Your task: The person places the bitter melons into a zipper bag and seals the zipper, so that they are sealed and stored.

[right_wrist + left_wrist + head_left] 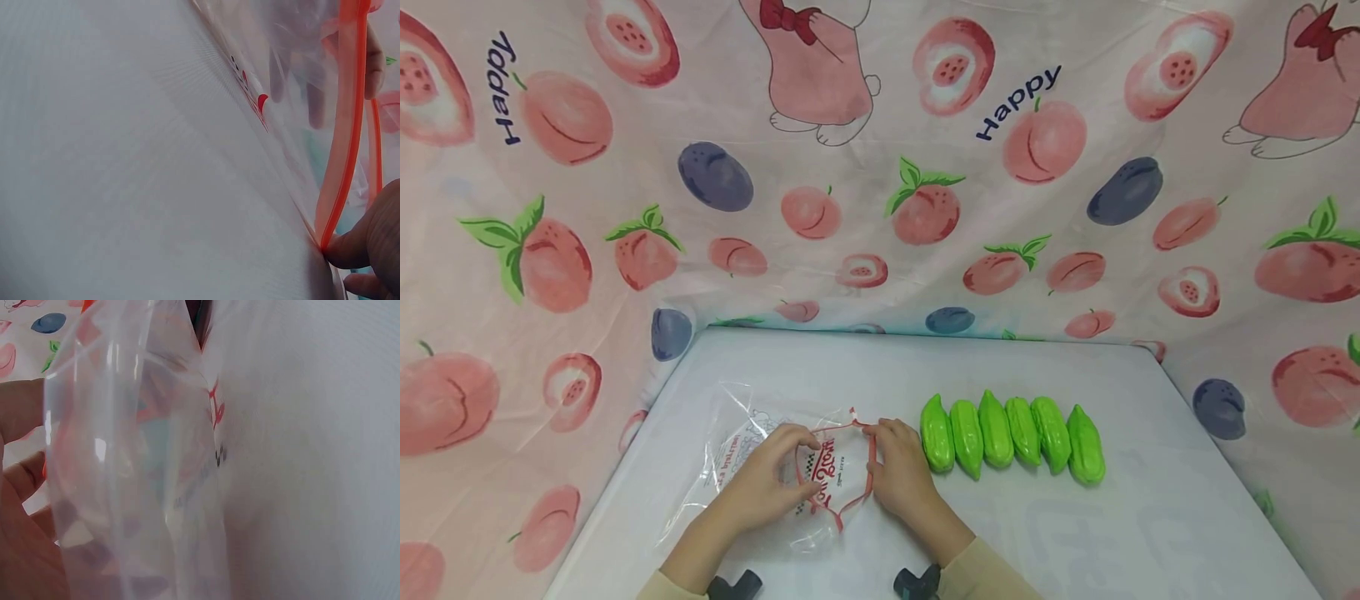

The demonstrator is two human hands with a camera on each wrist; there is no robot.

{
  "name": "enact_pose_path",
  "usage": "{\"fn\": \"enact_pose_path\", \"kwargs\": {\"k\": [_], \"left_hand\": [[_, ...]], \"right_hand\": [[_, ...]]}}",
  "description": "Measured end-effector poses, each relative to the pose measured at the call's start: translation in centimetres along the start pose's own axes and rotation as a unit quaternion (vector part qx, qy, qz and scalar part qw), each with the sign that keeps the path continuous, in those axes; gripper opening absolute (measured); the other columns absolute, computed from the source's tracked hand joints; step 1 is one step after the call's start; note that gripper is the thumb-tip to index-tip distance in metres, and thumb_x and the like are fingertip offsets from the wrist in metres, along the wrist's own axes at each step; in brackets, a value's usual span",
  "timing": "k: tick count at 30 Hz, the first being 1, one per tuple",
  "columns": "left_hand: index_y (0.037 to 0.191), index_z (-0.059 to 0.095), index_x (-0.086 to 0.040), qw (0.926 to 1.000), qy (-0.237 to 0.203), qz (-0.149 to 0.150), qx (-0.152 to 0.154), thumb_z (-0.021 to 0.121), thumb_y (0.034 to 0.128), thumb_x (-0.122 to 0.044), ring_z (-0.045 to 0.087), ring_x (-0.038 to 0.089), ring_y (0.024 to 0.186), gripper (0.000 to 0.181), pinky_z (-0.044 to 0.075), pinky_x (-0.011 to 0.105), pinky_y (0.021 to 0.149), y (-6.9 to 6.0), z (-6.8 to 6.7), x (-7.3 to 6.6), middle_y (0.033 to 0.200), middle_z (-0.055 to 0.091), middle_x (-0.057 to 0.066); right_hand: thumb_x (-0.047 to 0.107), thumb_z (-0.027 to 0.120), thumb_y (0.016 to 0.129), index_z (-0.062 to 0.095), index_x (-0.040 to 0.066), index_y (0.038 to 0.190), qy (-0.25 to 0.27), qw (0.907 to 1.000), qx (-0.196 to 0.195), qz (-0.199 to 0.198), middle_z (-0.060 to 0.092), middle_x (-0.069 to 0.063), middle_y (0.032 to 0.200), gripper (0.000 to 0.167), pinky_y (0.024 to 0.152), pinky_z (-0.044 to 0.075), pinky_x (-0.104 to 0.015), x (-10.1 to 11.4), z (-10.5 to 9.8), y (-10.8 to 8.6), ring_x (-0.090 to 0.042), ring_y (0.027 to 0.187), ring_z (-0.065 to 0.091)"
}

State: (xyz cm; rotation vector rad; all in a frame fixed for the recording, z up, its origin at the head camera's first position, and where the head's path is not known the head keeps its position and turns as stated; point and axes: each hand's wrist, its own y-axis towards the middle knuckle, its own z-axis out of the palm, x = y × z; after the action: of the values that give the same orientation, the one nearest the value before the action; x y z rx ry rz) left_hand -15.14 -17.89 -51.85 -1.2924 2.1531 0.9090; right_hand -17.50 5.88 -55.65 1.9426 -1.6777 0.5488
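A clear plastic zip bag [842,467] with a red-orange rim and red and black print lies on the white table, its mouth spread apart. My left hand [775,475] holds the left side of the rim, fingers and thumb set apart along it. At the opposite side, my right hand [901,471] pinches the rim. The right wrist view shows the thumb [353,250] against the lower end of the red-orange strip [344,137]. In the left wrist view, film [125,450] covers part of the left hand [25,537]. I see nothing inside the bag.
Several glossy green pod-shaped pieces [996,429] lie in a row right of my right hand. More clear plastic [722,450] with print spreads left of my left hand. Fruit-printed cloth [880,200] surrounds the white table [1075,542] at the back and sides.
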Motion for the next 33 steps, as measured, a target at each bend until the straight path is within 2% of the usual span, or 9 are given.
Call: {"fn": "enact_pose_path", "kwargs": {"k": [11, 18, 27, 33], "left_hand": [[0.121, 0.073, -0.017, 0.9998, -0.014, -0.016, -0.003, 0.096, 0.0761, -0.012, 0.064, 0.023, 0.130, 0.051, 0.052, 0.056, 0.115, -0.05, -0.27, -0.10, 0.136, 0.068, 0.004], [0.123, 0.074, -0.018, 0.9994, -0.026, -0.025, -0.001, 0.097, 0.0760, -0.014, 0.062, 0.022, 0.132, 0.052, 0.050, 0.057, 0.116, -0.08, -0.39, -0.08, 0.138, 0.067, 0.004], [0.125, 0.074, -0.019, 0.9999, -0.015, 0.004, -0.003, 0.098, 0.0732, -0.009, 0.064, 0.022, 0.129, 0.057, 0.054, 0.052, 0.112, 0.03, -0.01, 0.08, 0.137, 0.068, 0.006], [0.126, 0.074, -0.016, 0.9998, -0.014, -0.008, 0.007, 0.097, 0.0746, -0.010, 0.063, 0.021, 0.131, 0.057, 0.052, 0.053, 0.114, 0.13, 0.16, 0.05, 0.139, 0.066, 0.007]], "right_hand": [[0.006, 0.082, 0.091, 0.070, 0.024, 0.136, 0.002, 0.9999, 0.001, 0.011, 0.058, -0.008, 0.155, 0.050, 0.124, 0.043, -0.060, 0.15, 0.02, 0.01, -0.035, 0.154, 0.045], [0.006, 0.081, 0.091, 0.071, 0.024, 0.136, 0.007, 0.9998, 0.001, 0.016, 0.059, -0.009, 0.155, 0.049, 0.123, 0.043, -0.062, 0.28, -0.13, 0.02, -0.036, 0.153, 0.045], [0.005, 0.082, 0.090, 0.072, 0.023, 0.133, 0.021, 0.9997, -0.007, 0.011, 0.060, -0.009, 0.153, 0.048, 0.123, 0.042, -0.061, 0.02, 0.04, 0.28, -0.037, 0.151, 0.047], [0.006, 0.084, 0.088, 0.072, 0.023, 0.132, 0.029, 0.9994, -0.011, 0.012, 0.060, -0.009, 0.153, 0.049, 0.123, 0.042, -0.061, -0.26, 0.23, 0.35, -0.037, 0.150, 0.048]]}}
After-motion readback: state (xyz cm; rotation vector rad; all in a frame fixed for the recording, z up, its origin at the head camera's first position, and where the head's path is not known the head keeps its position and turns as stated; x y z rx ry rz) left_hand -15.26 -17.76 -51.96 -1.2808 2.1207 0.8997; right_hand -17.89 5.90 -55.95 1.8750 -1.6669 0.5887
